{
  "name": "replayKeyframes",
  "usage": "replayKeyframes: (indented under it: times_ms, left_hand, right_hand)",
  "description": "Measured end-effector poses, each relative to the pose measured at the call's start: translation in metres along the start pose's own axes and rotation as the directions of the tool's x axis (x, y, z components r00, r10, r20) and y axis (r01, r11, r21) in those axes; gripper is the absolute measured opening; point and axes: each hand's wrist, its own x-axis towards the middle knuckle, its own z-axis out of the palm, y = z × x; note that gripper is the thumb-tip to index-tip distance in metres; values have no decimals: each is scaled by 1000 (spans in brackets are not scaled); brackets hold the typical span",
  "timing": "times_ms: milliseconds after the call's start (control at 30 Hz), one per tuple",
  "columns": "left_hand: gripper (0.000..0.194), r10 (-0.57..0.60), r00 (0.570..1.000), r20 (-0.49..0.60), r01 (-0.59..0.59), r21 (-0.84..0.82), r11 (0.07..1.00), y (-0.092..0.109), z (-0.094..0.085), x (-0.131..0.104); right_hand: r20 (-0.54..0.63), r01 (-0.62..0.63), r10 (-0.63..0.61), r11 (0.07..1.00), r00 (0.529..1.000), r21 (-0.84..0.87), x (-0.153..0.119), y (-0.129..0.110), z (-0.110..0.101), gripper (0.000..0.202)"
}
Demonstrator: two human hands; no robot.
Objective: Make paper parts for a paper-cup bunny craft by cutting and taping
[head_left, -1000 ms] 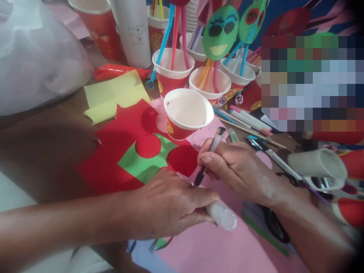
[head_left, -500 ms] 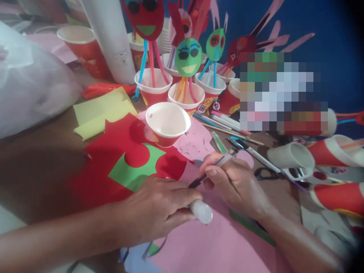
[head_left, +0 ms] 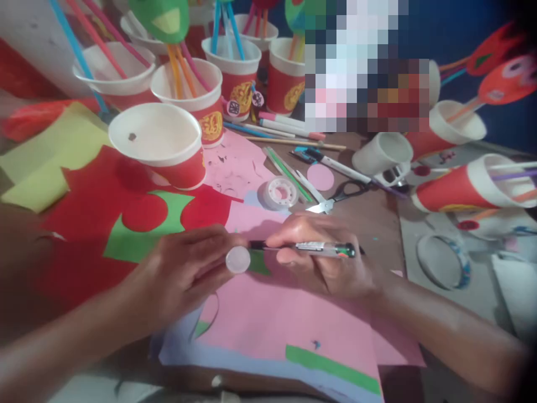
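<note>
My left hand (head_left: 188,263) is closed around a whitish translucent cylinder (head_left: 238,259), whose round end points at the camera. My right hand (head_left: 319,252) grips a pen (head_left: 310,247) with a clear barrel and a dark end. The pen lies level, its dark tip end touching or nearly touching my left fingertips. Below both hands spreads pink paper (head_left: 268,319), with a green strip (head_left: 331,369) near its lower edge. Left of them are red paper (head_left: 79,207) and a green piece with round cutouts (head_left: 126,246).
An empty paper cup (head_left: 155,134) stands behind my left hand, with more cups holding coloured sticks beyond it. A tape roll (head_left: 281,193), scissors (head_left: 331,200) and pens lie behind my right hand. Tipped cups (head_left: 448,187) and a ring (head_left: 442,262) are at right.
The view has shifted right and closer. The pen has swung from slanted to level, and its tip end now meets my left fingers. The tape roll and scissors blades have come into sight.
</note>
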Motion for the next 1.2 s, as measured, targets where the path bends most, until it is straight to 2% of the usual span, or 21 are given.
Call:
replayKeyframes:
  times_ms: [100,167,367,533,633,833,1000,1200]
  left_hand:
    - [20,9,1000,-3,-9,38,999,4,-2,2]
    - [18,31,999,-6,-31,69,997,6,-3,4]
    - [18,68,998,-14,-66,99,993,7,-4,5]
    - [17,49,999,0,-49,88,995,10,-6,5]
    - [17,18,1000,10,-18,64,998,11,-5,4]
    - [19,-13,998,54,9,76,997,10,-5,5]
    - [19,-41,995,92,32,94,995,12,-8,7]
    - [24,16,999,48,-21,95,995,13,-6,7]
  right_hand:
    - [-85,122,-115,990,990,75,-6,2,2,11]
    - [-86,154,-147,985,985,79,-9,3,3,8]
    - [-130,209,-200,977,971,52,-11,1,6,16]
    - [-70,195,-192,980,979,36,-16,-5,6,22]
    - [-30,227,-227,974,973,17,-18,-7,8,24]
    - [20,370,-370,925,929,-88,-17,-13,13,23]
    - [33,520,-526,826,850,-217,-15,-16,18,21]
    - [87,506,-506,803,858,-317,-12,-23,20,23]
